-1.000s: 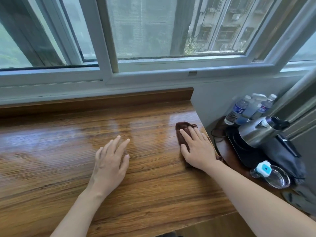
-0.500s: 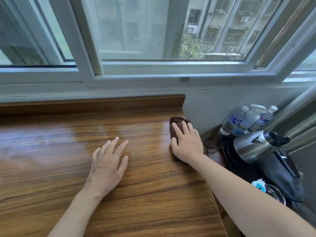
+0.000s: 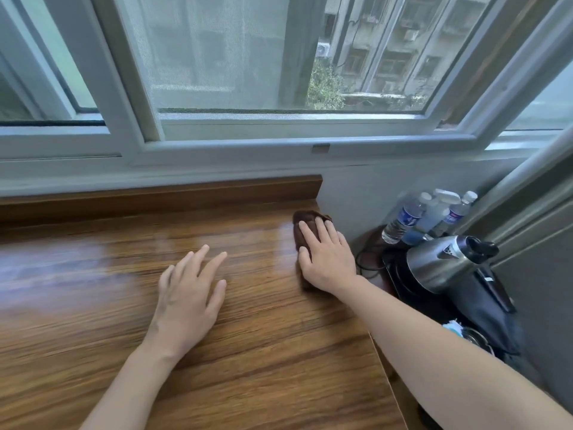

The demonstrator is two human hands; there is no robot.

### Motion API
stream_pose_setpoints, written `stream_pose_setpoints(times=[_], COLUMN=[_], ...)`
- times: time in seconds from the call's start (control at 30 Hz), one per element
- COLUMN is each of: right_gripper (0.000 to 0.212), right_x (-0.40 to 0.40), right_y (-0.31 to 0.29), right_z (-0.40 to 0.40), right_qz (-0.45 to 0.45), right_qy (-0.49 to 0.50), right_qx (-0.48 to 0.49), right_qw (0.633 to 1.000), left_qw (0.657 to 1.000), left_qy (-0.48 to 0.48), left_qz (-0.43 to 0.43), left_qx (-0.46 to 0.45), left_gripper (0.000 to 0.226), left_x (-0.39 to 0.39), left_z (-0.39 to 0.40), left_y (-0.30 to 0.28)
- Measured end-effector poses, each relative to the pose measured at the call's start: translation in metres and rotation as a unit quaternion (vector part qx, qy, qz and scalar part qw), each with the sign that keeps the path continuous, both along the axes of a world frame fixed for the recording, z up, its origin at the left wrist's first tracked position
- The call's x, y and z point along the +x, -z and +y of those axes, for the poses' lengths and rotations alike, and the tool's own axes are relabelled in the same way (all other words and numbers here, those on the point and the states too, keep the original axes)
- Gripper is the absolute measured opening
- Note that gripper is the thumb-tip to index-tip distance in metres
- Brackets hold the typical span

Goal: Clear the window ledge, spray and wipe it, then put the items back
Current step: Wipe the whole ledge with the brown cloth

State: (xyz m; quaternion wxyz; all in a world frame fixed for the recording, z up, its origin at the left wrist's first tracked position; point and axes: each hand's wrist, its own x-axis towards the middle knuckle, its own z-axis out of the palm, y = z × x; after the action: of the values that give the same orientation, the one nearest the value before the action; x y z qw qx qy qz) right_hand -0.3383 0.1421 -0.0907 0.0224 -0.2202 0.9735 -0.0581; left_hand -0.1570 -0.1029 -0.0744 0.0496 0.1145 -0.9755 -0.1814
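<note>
A wide, glossy brown wooden window ledge [image 3: 93,305] with a raised wooden strip along its far edge ran below a white-framed sliding window [image 3: 130,88]. Pale reflections of the window lay across the left and middle of the ledge.

The right hand [image 3: 325,259] lay palm down on a dark brown wiping cloth [image 3: 302,220] at the far right corner of the ledge, close to the grey wall that bounded the ledge on the right. Its fingers were straight and slightly spread, pressing the cloth flat against the wood rather than curling round it; the cloth showed beyond the fingertips on the far side and a little under the heel of the hand on the near side.

The left hand [image 3: 189,302] rested palm down on the bare wood near the middle of the ledge, well apart from the cloth. Its fingers were extended and loosely fanned, pointing away and slightly right, and it held nothing.

To the right of the ledge and lower down stood a dark round side table [image 3: 373,243]. On it, at the far side against the wall, were clear plastic water bottles with white caps and blue labels [image 3: 403,220] and what looked like a translucent spray bottle [image 3: 435,212] between them. Nearer stood a stainless steel electric kettle with a black handle [image 3: 443,262] on a black tray, with a black cord [image 3: 366,259] looping to its left. A small light blue and white object [image 3: 452,325] showed just beyond the right forearm, too hidden to identify.
</note>
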Motion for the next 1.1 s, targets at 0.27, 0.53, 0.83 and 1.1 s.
stream_pose_setpoints(times=[0.27,0.53,0.83,1.1], right_gripper=[0.066,0.065,0.065,0.067], right_x=[-0.002,-0.014,-0.009,-0.015], right_y=[-0.007,-0.006,-0.004,-0.005], right_z=[-0.08,-0.064,-0.095,-0.065], right_qz=[-0.031,-0.004,-0.019,-0.001], right_qy=[0.033,-0.025,0.058,-0.026], right_qx=[-0.006,-0.004,0.001,0.008], right_qw=[0.999,1.0,0.998,1.0], left_qw=[1.0,0.999,1.0,1.0], left_qy=[0.012,0.033,0.013,0.031], left_qz=[0.011,0.022,0.003,-0.001], left_qx=[0.006,0.01,0.002,-0.003], left_gripper=[0.056,0.054,0.055,0.056], left_x=[0.003,-0.003,-0.005,-0.012], left_z=[-0.022,-0.041,-0.068,-0.07], left_y=[-0.005,-0.006,0.002,0.001])
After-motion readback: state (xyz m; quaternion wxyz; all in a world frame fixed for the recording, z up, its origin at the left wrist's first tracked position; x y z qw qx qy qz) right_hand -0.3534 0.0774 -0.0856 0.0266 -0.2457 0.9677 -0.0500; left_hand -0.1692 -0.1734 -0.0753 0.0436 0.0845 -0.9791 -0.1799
